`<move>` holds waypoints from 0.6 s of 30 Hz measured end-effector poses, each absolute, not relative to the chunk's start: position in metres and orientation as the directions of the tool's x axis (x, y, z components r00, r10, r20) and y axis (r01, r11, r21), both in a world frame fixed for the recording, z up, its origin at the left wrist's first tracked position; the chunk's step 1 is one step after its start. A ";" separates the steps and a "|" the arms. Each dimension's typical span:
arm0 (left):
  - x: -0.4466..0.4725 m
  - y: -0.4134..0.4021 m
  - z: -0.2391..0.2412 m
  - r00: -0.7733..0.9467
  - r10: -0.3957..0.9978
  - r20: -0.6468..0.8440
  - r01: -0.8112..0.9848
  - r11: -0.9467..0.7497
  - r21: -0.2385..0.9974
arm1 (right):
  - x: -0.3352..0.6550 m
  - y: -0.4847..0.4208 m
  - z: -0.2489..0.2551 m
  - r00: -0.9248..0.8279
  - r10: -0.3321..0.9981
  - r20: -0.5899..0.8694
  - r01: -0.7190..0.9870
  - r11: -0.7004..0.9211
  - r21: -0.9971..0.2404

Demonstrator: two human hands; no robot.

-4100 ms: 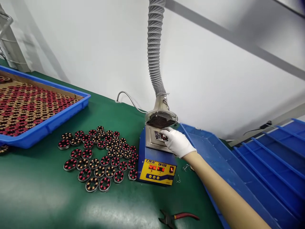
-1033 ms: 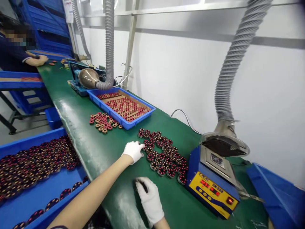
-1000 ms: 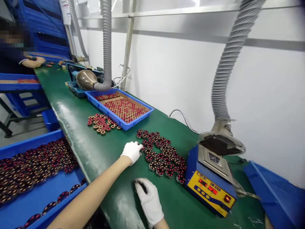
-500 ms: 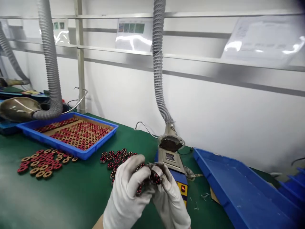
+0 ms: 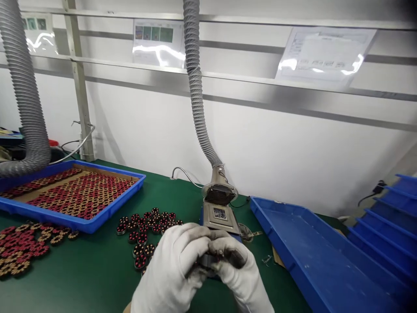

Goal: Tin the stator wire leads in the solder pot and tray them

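Note:
My left hand (image 5: 174, 267), in a white glove, has its fingers curled around dark round parts. From the right, my right hand (image 5: 241, 274) meets it, its glove blackened at the fingertips, and grips the same cluster. Between the hands shows the dark grey side of a motor stator (image 5: 206, 261); the rest is covered by fingers, so I cannot tell how many there are. Just beyond and left lie several loose black-rimmed stators (image 5: 142, 238) with red or tan segments. Behind my hands stands a small solder pot (image 5: 221, 215) with a shiny square opening.
A fume hose (image 5: 197, 95) ends in a hood (image 5: 220, 191) above the pot. At left, a blue tray (image 5: 114, 213) holds rows of red and tan cores; more cores (image 5: 24, 248) lie before it. On the right are a tilted blue tray (image 5: 312, 243) and stacked blue trays (image 5: 387, 226).
The view has swung right, so the bench items appear further left. My hands have closed more tightly together, and the red-and-black faces seen between them before are now hidden.

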State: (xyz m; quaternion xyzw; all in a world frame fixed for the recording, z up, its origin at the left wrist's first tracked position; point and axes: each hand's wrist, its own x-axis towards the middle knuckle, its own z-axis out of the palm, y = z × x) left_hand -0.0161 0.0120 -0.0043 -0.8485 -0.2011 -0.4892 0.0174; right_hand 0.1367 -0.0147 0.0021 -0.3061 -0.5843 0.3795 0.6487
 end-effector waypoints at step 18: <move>-0.017 0.002 0.005 0.344 0.293 0.892 0.525 -0.847 0.076 | 0.125 -0.014 -0.001 0.370 0.879 0.300 -0.483 0.458 -0.747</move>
